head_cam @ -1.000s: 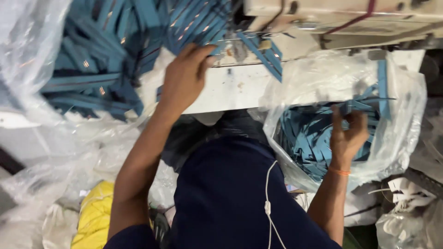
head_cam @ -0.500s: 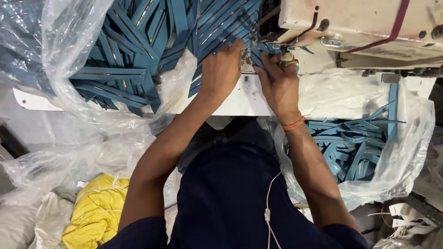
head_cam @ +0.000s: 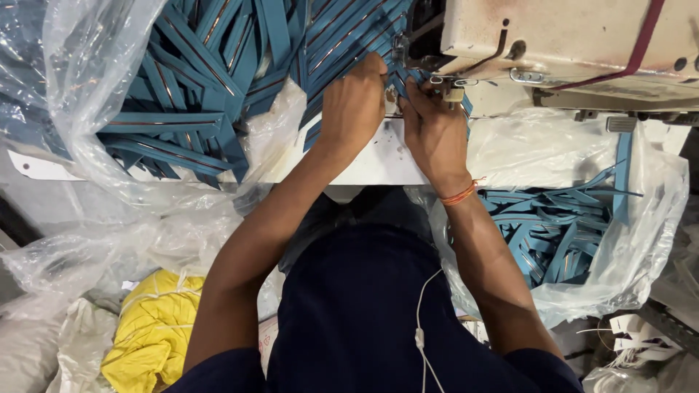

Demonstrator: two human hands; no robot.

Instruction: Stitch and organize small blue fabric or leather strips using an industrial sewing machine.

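My left hand (head_cam: 354, 102) and my right hand (head_cam: 435, 129) are side by side at the needle end of a cream sewing machine (head_cam: 561, 40), both pressing a blue strip with a zip line (head_cam: 408, 76) onto the white machine bed (head_cam: 378, 160). The fingertips meet just under the machine head, where the strip is mostly hidden. An orange thread band circles my right wrist. A large heap of the same blue strips (head_cam: 189, 94) lies to the left in clear plastic.
A clear plastic bag of blue strips (head_cam: 561, 240) hangs at the right below the bed. Crumpled clear plastic (head_cam: 95, 240) and a yellow cloth bundle (head_cam: 153, 327) lie at lower left. A white earphone cable (head_cam: 421, 327) runs down my dark shirt.
A second ago my right hand was down in the bag at the right; it rose to the machine and joined the left hand. Both now sit slightly closer to the needle.
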